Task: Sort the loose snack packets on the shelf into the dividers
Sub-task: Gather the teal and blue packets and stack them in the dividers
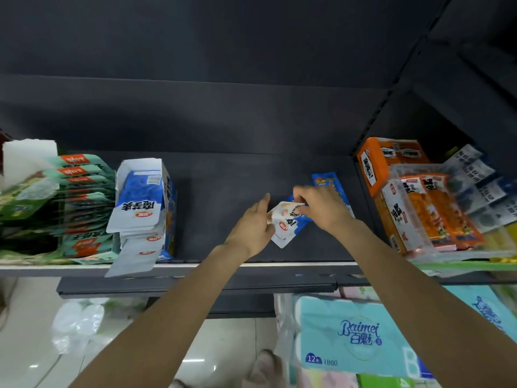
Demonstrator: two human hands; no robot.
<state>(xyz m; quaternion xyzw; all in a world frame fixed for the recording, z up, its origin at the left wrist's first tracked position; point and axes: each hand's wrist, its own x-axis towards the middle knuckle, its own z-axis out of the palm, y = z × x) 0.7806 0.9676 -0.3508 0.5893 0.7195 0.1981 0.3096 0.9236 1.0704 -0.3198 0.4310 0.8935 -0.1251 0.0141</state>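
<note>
Tissue packs (355, 337) sit nearest, below the shelf lip (195, 266). Above them, mid-shelf, the left hand (253, 226) lies nearly flat with fingers straight against the packets (285, 225), while the right hand (321, 205) pinches their top edge. These white-and-blue packets slant up toward the right. A blue packet (328, 182) lies just behind the right hand. The matching box (145, 208) stands well left of the packets, with bare shelf between, so the left hand is nearer it.

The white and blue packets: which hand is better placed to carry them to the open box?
Probably left. The left hand already touches the packets and is nearer the open box.
</note>
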